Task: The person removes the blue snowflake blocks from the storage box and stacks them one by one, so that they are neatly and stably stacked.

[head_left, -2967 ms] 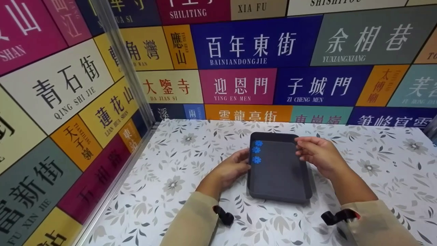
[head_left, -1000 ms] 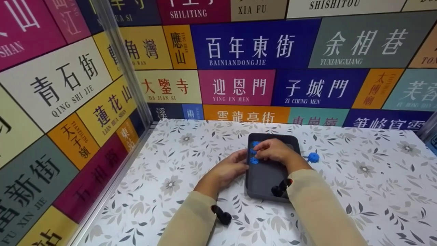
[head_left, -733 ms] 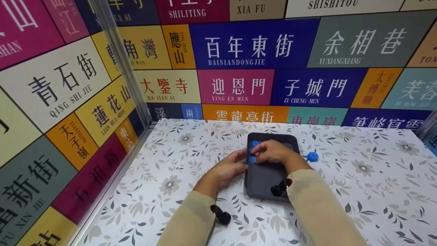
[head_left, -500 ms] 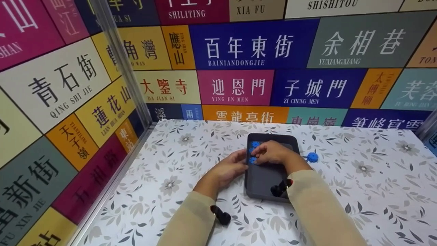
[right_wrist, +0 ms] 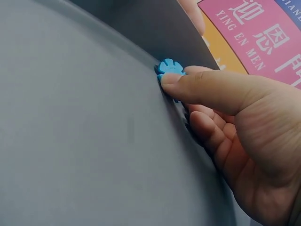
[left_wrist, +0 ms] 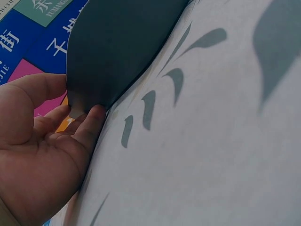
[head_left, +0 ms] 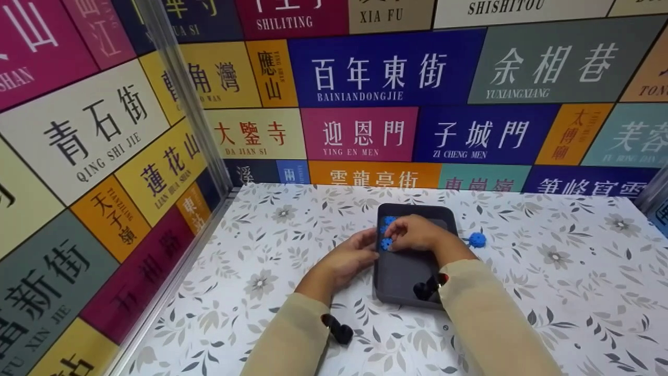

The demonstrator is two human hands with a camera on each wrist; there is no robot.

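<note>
A dark grey rectangular tray (head_left: 402, 274) sits on the table. Several blue flower-shaped discs with notched rims lie along its left wall, and one disc (head_left: 390, 220) shows at the far corner. My right hand (head_left: 417, 232) reaches in over the tray and pinches the nearest disc (right_wrist: 170, 67) between thumb and index finger, close to the wall. My left hand (head_left: 348, 259) rests against the outside of the left wall, fingertips and thumb touching it with nothing inside the grasp. In the left wrist view, the thumb is near the rim and fingers are lower down.
A round cluster of blue discs (head_left: 477, 239) lies on the table right of the tray, beside my right wrist. The table has a white leaf-patterned cover (head_left: 543, 292). Walls with street-name panels (head_left: 386, 68) stand behind and to the left.
My right hand has moved from the tray's right rim to the discs at its left, then down to the nearest one. The blue cluster has come into view. The left hand stays put.
</note>
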